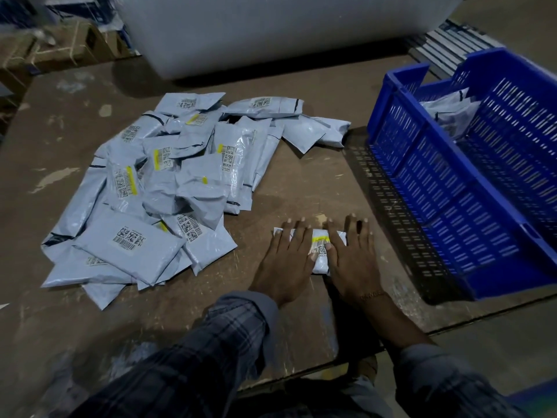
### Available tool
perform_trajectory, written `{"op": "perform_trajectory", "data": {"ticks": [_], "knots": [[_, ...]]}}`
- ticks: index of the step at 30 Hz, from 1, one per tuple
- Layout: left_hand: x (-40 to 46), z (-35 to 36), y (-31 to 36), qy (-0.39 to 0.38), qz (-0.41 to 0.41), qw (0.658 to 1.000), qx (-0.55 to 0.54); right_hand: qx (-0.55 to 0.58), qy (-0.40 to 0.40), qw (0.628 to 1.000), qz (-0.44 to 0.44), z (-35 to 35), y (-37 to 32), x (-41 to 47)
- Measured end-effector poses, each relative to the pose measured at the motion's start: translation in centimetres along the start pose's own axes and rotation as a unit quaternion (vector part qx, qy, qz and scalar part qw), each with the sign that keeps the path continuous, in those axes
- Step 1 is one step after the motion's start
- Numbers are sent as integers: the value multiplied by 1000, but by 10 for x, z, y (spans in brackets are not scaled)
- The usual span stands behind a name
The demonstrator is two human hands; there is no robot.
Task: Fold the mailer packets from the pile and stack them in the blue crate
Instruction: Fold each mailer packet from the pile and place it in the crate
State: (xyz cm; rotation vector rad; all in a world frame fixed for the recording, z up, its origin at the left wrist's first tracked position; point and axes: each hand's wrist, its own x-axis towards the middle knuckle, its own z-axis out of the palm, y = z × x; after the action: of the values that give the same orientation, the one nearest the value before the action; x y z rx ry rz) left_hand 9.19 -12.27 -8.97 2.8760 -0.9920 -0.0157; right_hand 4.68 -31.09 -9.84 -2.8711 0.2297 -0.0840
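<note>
Left hand: the left hand (287, 260) lies palm down on the left part of a packet, fingers straight and a little spread, pressing it flat against the table; nothing is gripped.
Right hand: the right hand (351, 257) lies palm down on the right part of the same packet, fingers straight and spread, their tips reaching past its far edge; the thumb sits beside the printed label. A thin chain is on this wrist.
Sleeves: both arms wear a dark checked shirt (211, 351).
Packet under the hands: the folded mailer packet (319, 251) is pale grey plastic, compact, with a barcode label and a yellow strip showing in the gap between the two hands. It rests on the table just beside the near right edge of the pile, well apart from the crate.
Pile: the pile of mailer packets (168, 188) lies loose and overlapping to the left, the same grey plastic, many with barcode labels and yellow strips.
Blue crate: the blue crate (452, 182) stands at the right with slotted walls; a few grey packets (452, 113) lie at its far end.
Table: the brown table (307, 182) is scuffed.
Behind: a large white roll (271, 31) stands beyond the pile.
</note>
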Motion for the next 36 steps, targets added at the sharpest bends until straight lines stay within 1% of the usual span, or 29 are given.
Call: {"op": "perform_trajectory", "data": {"ticks": [4, 7, 11, 16, 18, 21, 23, 25, 28, 29, 31, 33, 34, 36], "knots": [[9, -1, -14, -23, -18, 999, -28, 2, 2, 1000, -6, 0, -2, -17], [8, -3, -8, -14, -31, 999, -26, 10, 3, 1000, -8, 0, 0, -19], [-5, 2, 0, -15, 0, 1000, 13, 17, -4, 1000, -24, -6, 2, -9], [-7, 5, -13, -24, 11, 999, -19, 17, -3, 1000, -22, -7, 0, -19], [-2, 3, -16, -18, -19, 999, -46, 22, 0, 1000, -22, -8, -3, -28], [0, 1, -7, -7, -78, 996, -46, 21, -6, 1000, -23, -7, -2, -29], [-1, 2, -3, -15, -94, 994, -48, 25, -19, 999, -29, -8, 0, -25], [-4, 5, -3, -17, -111, 992, -61, -3, -28, 999, -45, -16, 3, -20], [-14, 5, -4, 5, -165, 973, -161, -33, -24, 997, -61, -32, 3, -12], [-18, 5, -2, 14, -183, 967, -174, -30, -25, 997, -60, -35, 3, -10], [-22, 4, 4, 27, -203, 967, -153, -17, -45, 997, -64, -35, 4, -11], [-21, 2, 14, 35, -203, 970, -128, 0, -71, 994, -82, -31, 6, -18], [-19, 2, 19, 36, -192, 974, -114, 7, -81, 992, -94, -29, 7, -22], [-15, 3, 28, 30, -142, 987, -70, 10, -94, 990, -109, -27, 11, -23]]}}
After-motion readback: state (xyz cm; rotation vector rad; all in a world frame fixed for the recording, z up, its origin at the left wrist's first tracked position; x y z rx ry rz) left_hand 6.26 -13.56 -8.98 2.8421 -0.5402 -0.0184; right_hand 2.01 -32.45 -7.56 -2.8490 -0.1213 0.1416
